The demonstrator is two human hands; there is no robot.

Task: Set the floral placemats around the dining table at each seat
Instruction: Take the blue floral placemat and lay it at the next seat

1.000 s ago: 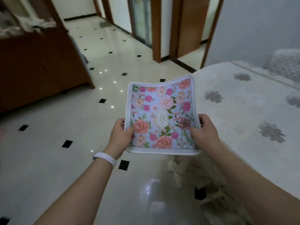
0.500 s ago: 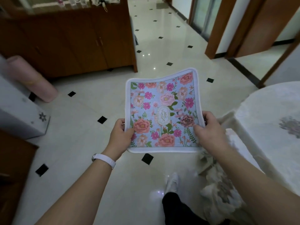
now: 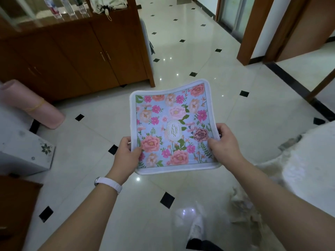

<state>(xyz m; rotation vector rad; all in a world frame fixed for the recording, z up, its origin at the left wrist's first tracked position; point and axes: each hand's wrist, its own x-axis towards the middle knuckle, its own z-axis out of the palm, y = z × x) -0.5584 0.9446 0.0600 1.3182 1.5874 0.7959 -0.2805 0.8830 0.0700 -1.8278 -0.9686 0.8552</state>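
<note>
Left hand (image 3: 126,153) closed on the left edge of the floral placemat (image 3: 174,127), thumb pressed on top over a pink bloom, fingers curled beneath and hidden. Right hand (image 3: 223,142) closed on the right edge likewise, thumb lying across the printed face near a dark rose, fingertips wrapped round the border. Both forearms stretched forward from six o'clock, converging toward the centre, a white wristband (image 3: 109,183) on the left wrist. Placemat held in the air at about twelve o'clock from the hands, printed side up, over the floor (image 3: 235,109) of pale glossy tile with small black diamonds, touching nothing but the hands; far edge bowed and slightly raised at its right corner. Cloth-draped tabletop (image 3: 311,156) at three o'clock, only its edge in view, apart from the placemat. Wooden cabinet (image 3: 81,57) at ten to eleven o'clock. Rolled pink mat (image 3: 30,105) at nine o'clock, lying on a white box (image 3: 25,151). One white shoe (image 3: 196,227) at six o'clock.
</note>
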